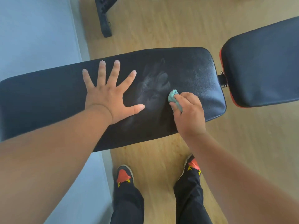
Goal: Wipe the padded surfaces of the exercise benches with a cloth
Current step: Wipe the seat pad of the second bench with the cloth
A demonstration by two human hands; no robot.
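A long black padded bench pad (pixel 48 97) runs across the middle of the head view. My left hand (pixel 110 92) lies flat on it with fingers spread wide. My right hand (pixel 188 110) grips a small balled teal cloth (pixel 173 97) and presses it on the pad near its right end. Between the two hands the pad shows a pale smeared mark (pixel 153 84). A second black pad with a red edge (pixel 262 65) sits to the right, joined by a black bracket (pixel 222 80).
Wooden floor (pixel 161 21) surrounds the bench. A pale blue mat (pixel 35 38) covers the floor on the left. A black metal frame leg (pixel 105 21) stands at the top. My feet in orange and black shoes (pixel 124 175) stand just in front of the bench.
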